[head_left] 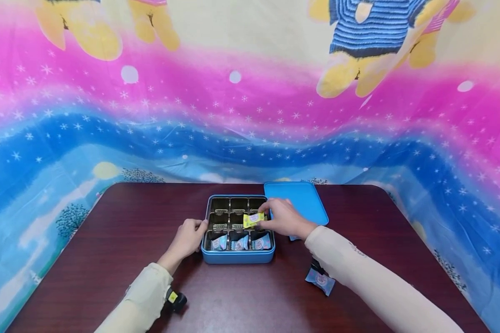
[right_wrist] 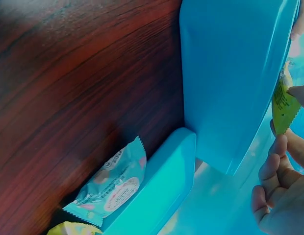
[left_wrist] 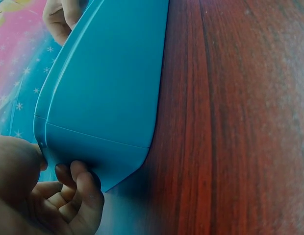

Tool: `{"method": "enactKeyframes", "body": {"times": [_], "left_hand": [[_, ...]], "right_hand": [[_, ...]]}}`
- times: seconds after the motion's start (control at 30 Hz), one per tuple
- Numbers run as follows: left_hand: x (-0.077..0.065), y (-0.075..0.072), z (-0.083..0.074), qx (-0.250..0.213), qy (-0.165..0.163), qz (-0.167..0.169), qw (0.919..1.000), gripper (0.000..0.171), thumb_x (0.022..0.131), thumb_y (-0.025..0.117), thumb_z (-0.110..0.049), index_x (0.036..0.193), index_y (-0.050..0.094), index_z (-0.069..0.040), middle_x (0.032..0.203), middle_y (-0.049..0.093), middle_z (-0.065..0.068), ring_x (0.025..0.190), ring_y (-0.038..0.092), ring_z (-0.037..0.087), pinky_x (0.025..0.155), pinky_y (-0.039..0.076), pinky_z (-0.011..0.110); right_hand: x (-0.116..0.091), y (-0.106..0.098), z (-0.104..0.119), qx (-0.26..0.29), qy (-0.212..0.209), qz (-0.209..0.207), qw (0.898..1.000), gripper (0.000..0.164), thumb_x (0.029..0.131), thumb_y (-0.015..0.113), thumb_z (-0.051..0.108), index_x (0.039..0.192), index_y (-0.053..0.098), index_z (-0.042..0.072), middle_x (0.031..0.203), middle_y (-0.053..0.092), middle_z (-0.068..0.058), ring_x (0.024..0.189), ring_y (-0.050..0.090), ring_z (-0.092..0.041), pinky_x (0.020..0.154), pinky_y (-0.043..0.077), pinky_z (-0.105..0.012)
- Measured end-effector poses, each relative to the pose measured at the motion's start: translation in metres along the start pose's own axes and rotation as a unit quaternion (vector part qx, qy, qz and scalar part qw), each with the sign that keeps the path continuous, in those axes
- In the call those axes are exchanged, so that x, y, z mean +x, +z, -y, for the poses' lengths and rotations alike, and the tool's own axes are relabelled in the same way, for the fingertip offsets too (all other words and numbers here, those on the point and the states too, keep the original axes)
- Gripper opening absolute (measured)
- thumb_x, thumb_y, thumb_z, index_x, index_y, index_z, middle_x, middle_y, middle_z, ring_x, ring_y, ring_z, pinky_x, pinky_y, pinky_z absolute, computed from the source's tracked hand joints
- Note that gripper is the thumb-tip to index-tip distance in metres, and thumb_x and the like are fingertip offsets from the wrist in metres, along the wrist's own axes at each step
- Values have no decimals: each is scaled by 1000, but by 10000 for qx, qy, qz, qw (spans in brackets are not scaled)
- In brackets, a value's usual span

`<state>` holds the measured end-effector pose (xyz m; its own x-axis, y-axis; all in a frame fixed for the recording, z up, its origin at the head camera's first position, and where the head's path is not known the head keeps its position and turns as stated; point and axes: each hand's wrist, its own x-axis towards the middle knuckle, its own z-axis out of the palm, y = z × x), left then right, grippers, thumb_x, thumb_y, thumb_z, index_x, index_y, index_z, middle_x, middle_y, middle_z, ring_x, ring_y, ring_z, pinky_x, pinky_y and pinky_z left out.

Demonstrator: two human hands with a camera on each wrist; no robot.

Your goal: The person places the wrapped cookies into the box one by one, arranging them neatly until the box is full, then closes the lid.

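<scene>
A blue box (head_left: 238, 258) with a divided insert stands on the table; its front row of compartments holds blue-wrapped candies (head_left: 239, 243). My left hand (head_left: 186, 238) grips the box's left side, thumb at the rim and curled fingers (left_wrist: 86, 188) against the outer wall. Over the right end of the middle row, my right hand (head_left: 284, 217) pinches a yellow-wrapped candy (head_left: 253, 219) between thumb and fingers. The same candy (right_wrist: 284, 104) appears at the box rim in the right wrist view. Compartments in the back row show no candy; the right-hand ones are partly covered by my hand.
Behind my right hand lies the blue lid (head_left: 297, 203), right of the box. A blue packet (right_wrist: 115, 183) and part of a yellow one (right_wrist: 73, 228) lie beside it. Another blue packet (head_left: 321, 281) is near my right sleeve. A printed cloth (head_left: 241, 115) hangs behind the table.
</scene>
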<state>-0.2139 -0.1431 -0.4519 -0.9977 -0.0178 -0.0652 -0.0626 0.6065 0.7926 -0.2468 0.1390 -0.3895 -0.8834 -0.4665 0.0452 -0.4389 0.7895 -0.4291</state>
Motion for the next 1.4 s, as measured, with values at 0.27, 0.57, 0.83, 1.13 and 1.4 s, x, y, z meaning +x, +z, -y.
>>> {"method": "enactKeyframes", "body": {"times": [0.27, 0.57, 0.83, 1.13, 1.4], "left_hand": [[1, 0, 2, 40, 19, -1, 10000, 37, 106, 47, -28, 110, 73, -1, 58, 58, 4, 41, 55, 15, 46, 51, 31], [1, 0, 1, 7, 23, -6, 10000, 37, 106, 47, -28, 110, 73, -1, 60, 60, 4, 41, 54, 14, 46, 51, 31], [2, 1, 1, -22, 20, 25, 10000, 37, 106, 47, -28, 110, 73, -1, 59, 58, 4, 41, 54, 14, 46, 51, 31], [1, 0, 0, -28, 33, 22, 10000, 37, 106, 48, -28, 110, 72, -1, 56, 56, 3, 40, 54, 14, 46, 51, 30], [0, -1, 0, -53, 21, 21, 10000, 37, 106, 48, -28, 111, 72, -1, 54, 55, 2, 40, 53, 14, 47, 50, 30]], "right_hand": [[5, 5, 7, -284, 118, 13, 9995, 30, 85, 79, 30, 109, 77, 13, 93, 64, 2, 84, 50, -14, 80, 32, -35], [12, 9, 13, -408, 88, -1, 9991, 29, 85, 79, 31, 109, 77, 15, 92, 64, 4, 82, 49, -14, 79, 31, -35], [15, 12, 18, -449, 80, 105, 9989, 28, 87, 77, 31, 110, 77, 15, 92, 63, 3, 81, 48, -17, 79, 30, -35], [21, 17, 26, -783, 116, 208, 9966, 32, 89, 75, 34, 115, 76, 15, 98, 66, 3, 83, 50, -14, 79, 32, -34], [23, 20, 35, -919, 190, 226, 9953, 30, 89, 75, 32, 113, 77, 15, 83, 63, 5, 78, 50, -16, 77, 31, -34]]}}
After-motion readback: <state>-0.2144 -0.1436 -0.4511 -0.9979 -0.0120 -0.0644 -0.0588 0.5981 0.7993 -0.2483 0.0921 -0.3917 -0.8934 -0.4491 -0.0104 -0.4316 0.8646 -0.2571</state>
